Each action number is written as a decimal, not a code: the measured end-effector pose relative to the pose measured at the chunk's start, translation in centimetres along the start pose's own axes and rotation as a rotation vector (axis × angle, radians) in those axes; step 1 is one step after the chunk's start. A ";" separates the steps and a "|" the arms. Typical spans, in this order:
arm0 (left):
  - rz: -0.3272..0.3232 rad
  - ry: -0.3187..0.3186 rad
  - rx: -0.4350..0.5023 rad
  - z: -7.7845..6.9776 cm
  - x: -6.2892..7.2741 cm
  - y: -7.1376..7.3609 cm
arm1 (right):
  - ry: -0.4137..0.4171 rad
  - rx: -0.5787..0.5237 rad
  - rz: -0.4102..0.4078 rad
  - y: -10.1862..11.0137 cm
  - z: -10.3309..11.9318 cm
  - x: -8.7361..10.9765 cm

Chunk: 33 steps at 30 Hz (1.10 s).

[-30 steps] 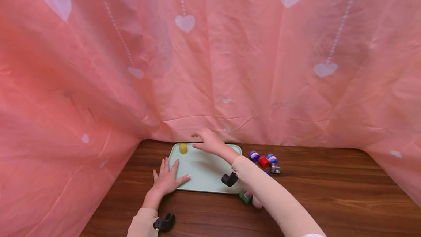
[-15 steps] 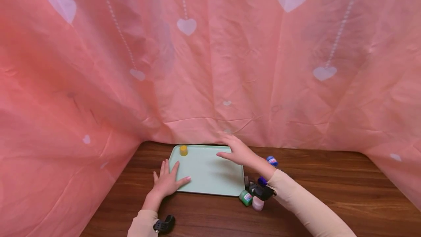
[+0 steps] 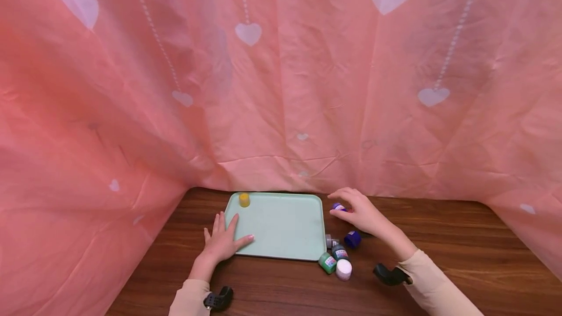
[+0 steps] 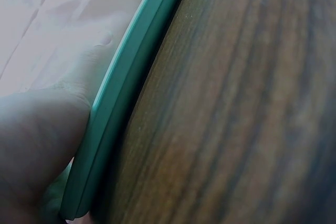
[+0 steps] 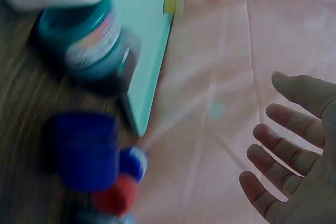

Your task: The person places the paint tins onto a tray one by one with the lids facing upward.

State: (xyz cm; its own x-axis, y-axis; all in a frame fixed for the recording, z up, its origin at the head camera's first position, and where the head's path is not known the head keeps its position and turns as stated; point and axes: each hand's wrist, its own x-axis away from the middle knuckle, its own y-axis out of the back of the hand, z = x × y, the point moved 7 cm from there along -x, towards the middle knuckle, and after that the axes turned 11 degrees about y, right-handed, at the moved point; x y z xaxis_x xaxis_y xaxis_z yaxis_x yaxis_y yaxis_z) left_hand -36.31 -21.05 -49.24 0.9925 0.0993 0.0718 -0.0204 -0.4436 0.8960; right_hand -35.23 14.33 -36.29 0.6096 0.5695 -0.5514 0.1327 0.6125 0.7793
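My left hand [image 3: 223,243] lies with fingers spread on the left side of a mint-green tray [image 3: 285,230]. In the left wrist view, the thumb side of that hand rests at the tray's edge [image 4: 118,93]. A small yellow paint jar [image 3: 244,200] stands in the tray's far left corner. My right hand [image 3: 362,213] hovers beyond the tray's right side, fingers apart and holding nothing. Between its thumb and fingers in the head view shows a blue paint jar [image 3: 337,207]; a red jar [image 5: 116,195] beside it is mostly covered by the hand there.
Several more paint jars lie right of the tray: a dark blue jar [image 3: 352,239], a grey one, a dark teal jar [image 3: 340,251], a green jar [image 3: 327,263] and a pale pink jar [image 3: 344,269]. A pink heart-patterned curtain [image 3: 281,111] hangs behind the wooden table [image 3: 439,257].
My right hand has moved right, from over the tray near the yellow jar to above the jars on the right. The left hand has stayed in place.
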 end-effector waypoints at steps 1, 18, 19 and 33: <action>-0.003 -0.002 0.001 0.0 0.0 0.0 | -0.011 0.004 -0.002 0.2 -0.3 0.4; 0.033 0.013 0.005 -0.1 0.0 0.0 | -0.186 0.192 0.152 0.9 -5.2 5.2; 0.032 0.013 0.004 -0.1 0.0 0.0 | -0.192 0.195 0.160 0.8 -5.5 5.5; 0.030 0.011 0.000 0.2 -0.2 -0.1 | -0.225 0.199 0.245 -0.9 -8.0 7.0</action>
State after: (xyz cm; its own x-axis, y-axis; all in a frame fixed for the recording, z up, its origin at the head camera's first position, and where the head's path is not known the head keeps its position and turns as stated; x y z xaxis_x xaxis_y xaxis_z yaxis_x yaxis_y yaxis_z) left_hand -36.45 -21.20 -49.45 0.9900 0.0956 0.1035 -0.0502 -0.4465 0.8934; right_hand -37.33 22.15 -43.28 0.7956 0.5374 -0.2797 0.0975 0.3421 0.9346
